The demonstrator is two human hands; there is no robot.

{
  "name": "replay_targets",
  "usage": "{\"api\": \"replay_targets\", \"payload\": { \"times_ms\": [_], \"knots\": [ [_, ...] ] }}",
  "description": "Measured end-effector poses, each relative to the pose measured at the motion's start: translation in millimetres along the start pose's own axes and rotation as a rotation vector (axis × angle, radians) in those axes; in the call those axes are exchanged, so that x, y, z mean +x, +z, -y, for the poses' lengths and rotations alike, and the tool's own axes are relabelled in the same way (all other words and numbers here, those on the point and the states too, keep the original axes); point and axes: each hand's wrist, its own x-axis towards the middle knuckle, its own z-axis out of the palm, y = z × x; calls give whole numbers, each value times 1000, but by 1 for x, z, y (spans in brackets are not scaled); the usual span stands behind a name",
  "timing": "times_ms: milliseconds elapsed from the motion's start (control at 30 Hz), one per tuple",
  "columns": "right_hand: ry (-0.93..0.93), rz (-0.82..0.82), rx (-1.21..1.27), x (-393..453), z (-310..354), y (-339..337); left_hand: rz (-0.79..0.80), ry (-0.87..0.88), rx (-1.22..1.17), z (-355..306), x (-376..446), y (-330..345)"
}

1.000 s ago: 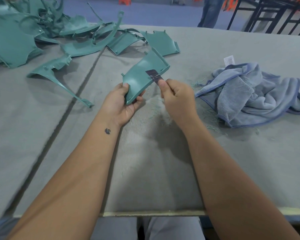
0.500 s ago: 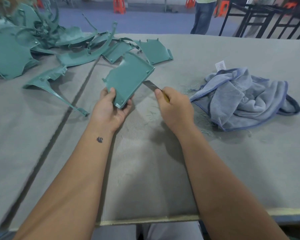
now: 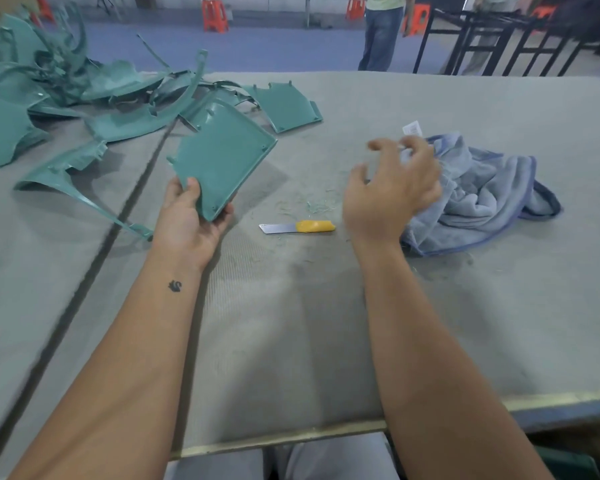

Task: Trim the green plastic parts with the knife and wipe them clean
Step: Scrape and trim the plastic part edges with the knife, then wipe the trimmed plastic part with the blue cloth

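Note:
My left hand (image 3: pixel 191 220) grips the near corner of a flat green plastic part (image 3: pixel 222 157), holding it tilted above the table. The knife (image 3: pixel 298 227), a bare blade with a yellow handle, lies on the table between my hands, touched by neither. My right hand (image 3: pixel 392 188) hovers, blurred, with spread, loosely curled fingers holding nothing, just left of the crumpled blue cloth (image 3: pixel 478 192).
A pile of green plastic parts (image 3: pixel 84 95) covers the far left of the grey table (image 3: pixel 291 323); one long thin part (image 3: pixel 77 188) lies just left of my left hand. Fine green shavings (image 3: pixel 312 206) are scattered behind the knife. Stools, black frames and a standing person are beyond the table.
My right hand let go of the knife, which now lies on the table, and moved right toward the cloth. My left hand turned the green part flatter.

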Motion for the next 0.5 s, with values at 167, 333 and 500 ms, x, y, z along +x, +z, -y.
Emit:
{"api": "replay_targets", "payload": {
  "times_ms": [167, 333, 500],
  "knots": [
    [514, -72, 12, 18, -5, -7, 37, 68, 216, 4, -2, 5],
    [653, 1, 385, 21, -16, -3, 83, 109, 438, 11, -5, 9],
    [960, 242, 1134, 26, -10, -2, 78, 115, 427, 11, -5, 9]
  ]
}}
